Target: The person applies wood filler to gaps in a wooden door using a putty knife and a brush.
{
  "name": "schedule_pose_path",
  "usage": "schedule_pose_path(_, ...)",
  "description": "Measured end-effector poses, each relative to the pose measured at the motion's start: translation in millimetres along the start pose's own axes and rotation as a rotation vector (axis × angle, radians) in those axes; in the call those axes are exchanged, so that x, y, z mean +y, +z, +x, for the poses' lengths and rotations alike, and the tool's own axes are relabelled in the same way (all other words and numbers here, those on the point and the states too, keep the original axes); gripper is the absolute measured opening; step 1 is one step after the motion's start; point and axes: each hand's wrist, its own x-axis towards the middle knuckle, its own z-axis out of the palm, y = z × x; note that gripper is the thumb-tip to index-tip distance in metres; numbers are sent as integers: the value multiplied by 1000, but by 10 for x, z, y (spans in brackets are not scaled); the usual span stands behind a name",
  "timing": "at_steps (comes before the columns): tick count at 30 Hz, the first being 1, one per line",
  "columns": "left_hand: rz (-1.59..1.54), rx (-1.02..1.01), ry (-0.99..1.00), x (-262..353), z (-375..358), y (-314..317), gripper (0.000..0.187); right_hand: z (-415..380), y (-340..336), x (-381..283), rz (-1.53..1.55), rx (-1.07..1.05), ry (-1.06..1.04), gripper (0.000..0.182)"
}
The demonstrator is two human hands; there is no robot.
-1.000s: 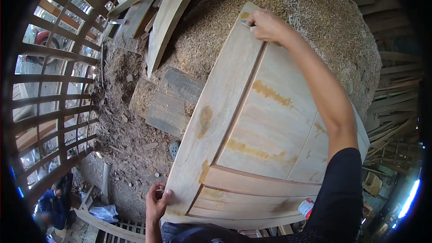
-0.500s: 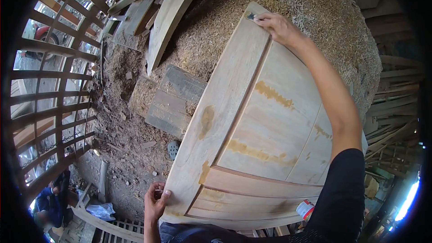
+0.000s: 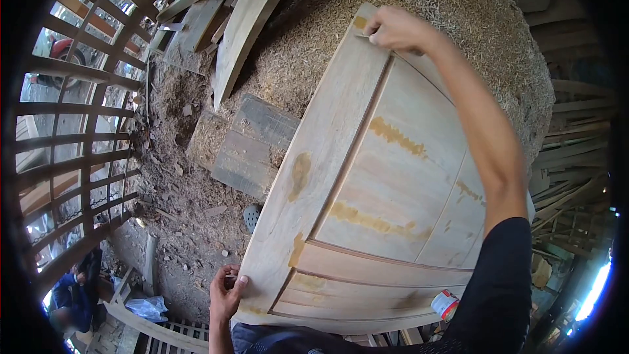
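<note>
A pale wooden panelled door (image 3: 334,124) lies slanted in front of me, marked with yellow-brown filler patches (image 3: 370,219). My right hand (image 3: 400,29) is closed at its far upper corner. It grips a small flat scraper (image 3: 362,35), mostly hidden by the fingers, against the wood beside a yellowish filler smear (image 3: 360,21). My left hand (image 3: 227,294) is at the near left edge of the door, fingers curled and thumb pressed in. Whatever lies between those fingers is hidden. A small red and white can (image 3: 445,305) stands by my right sleeve.
Heaped wood shavings (image 3: 452,0) lie beyond the door. Short boards (image 3: 252,147), a grey clog (image 3: 251,217) and a curved plank (image 3: 252,19) are to the left. A slatted wall (image 3: 78,131) rises farther left, with a person (image 3: 75,295) near the bottom.
My right hand has turned over and drawn the scraper slightly toward me at the corner. A yellowish smear now shows there. My left hand has stayed in place.
</note>
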Motion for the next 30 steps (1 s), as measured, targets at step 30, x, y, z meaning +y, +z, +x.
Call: schedule_pose_path(30,19,0,-7,5,4,-11,30,48,-108,340,132,-68,114,31)
